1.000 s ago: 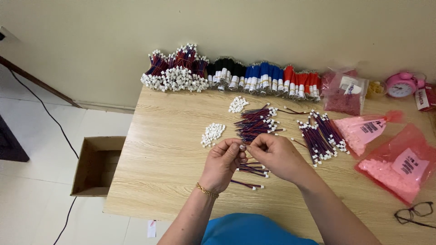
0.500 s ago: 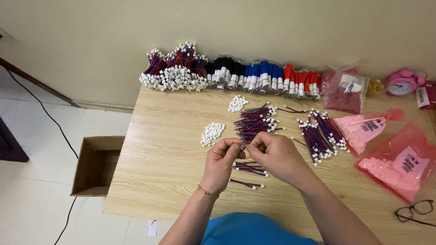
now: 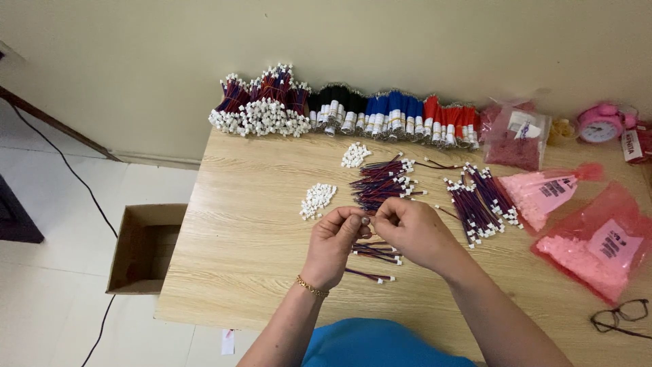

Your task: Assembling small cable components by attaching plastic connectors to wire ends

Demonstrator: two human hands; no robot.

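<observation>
My left hand (image 3: pixel 335 245) and my right hand (image 3: pixel 411 230) meet fingertip to fingertip over the wooden table (image 3: pixel 244 258), pinching a short red-and-blue wire lead with a small white connector (image 3: pixel 369 220) between them. Just under the hands lie a few finished leads (image 3: pixel 372 264). Beyond the hands sits a loose pile of the same leads (image 3: pixel 384 183). Two small heaps of white plastic connectors lie nearby, one heap (image 3: pixel 318 200) left of the hands and one heap (image 3: pixel 355 155) farther back.
Bundled wire leads (image 3: pixel 261 103) in purple, black, blue and red line the wall. Another pile of leads (image 3: pixel 479 200) lies right. Pink bags (image 3: pixel 594 245) of small parts, a pink alarm clock (image 3: pixel 600 124) and glasses (image 3: pixel 621 316) sit right. A cardboard box (image 3: pixel 141 248) stands on the floor left.
Both hands stay together at the same spot; only the fingers shift slightly on the lead.
</observation>
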